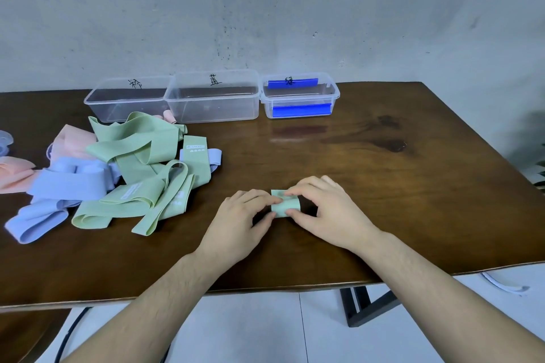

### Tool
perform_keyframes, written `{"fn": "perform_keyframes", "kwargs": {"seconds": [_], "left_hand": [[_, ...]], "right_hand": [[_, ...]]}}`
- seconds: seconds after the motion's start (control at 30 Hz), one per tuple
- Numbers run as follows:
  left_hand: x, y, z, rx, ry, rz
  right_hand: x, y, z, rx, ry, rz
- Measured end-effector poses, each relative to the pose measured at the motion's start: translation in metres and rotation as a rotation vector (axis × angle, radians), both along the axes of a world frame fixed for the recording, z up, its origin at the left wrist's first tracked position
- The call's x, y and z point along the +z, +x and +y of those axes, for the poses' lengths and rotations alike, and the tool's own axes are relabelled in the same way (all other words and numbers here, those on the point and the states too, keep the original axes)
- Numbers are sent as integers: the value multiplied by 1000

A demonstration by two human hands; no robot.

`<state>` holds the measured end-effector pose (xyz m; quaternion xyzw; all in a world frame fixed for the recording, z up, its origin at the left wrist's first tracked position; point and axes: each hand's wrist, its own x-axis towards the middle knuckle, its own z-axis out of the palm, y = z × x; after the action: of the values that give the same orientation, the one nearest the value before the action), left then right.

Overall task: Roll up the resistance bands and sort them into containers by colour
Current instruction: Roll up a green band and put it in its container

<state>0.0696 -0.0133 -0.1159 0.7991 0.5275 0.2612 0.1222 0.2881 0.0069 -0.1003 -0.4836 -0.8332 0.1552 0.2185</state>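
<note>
Both our hands meet on 1 small green roll (285,203) lying on the table (383,186), on the near side of the 3 clear containers (212,97). Our left hand (241,219) pinches its left end with curled fingers; our right hand (327,209) curls over its top and right end, thumb at the near edge. We judge the roll nearly wound. The stretchy fabric looks springy, so easing either pinch could let it uncoil before it reaches a box. Each container carries a handwritten label that we cannot read, so we risk choosing the wrong 1. Left of the roll, just in front of the containers, the heap of loose green, blue and pink bands (118,174) lies tangled; pulling 1 may drag others off the table.
</note>
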Motion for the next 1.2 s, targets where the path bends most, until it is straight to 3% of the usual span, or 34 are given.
{"fn": "perform_keyframes", "kwargs": {"seconds": [1.2], "left_hand": [[4,5,26,60,35,157]], "right_hand": [[-6,-6,21,-65,101,-84]]}}
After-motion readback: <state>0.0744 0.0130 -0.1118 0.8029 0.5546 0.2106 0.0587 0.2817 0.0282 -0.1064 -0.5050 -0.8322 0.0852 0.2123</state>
